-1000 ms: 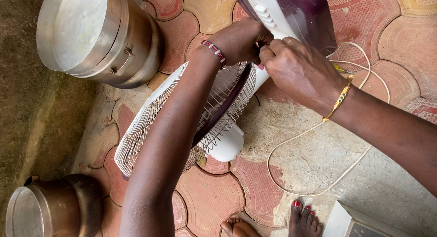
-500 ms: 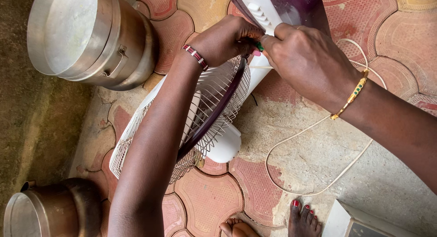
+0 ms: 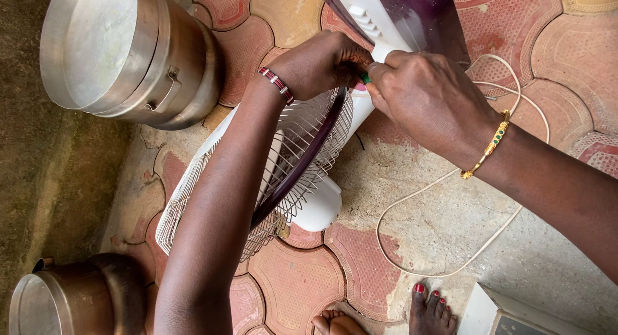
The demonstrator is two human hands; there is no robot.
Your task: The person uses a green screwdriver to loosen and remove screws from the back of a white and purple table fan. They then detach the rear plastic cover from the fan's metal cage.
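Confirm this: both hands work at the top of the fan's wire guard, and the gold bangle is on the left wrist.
Not quite. The head view shows the gold bangle on the right wrist; the left hand wears a red band. Both hands, right hand included, do work at the fan's wire guard.

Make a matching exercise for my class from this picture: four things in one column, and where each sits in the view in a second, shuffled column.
Things:
1. large metal pot with lid
2. fan grille
3. white cord
4. smaller metal pot

Places:
A. bottom left corner
B. looped on the paving right of the fan
C. top left
D. centre, under the left hand and forearm

Pairs: 1-C, 2-D, 3-B, 4-A
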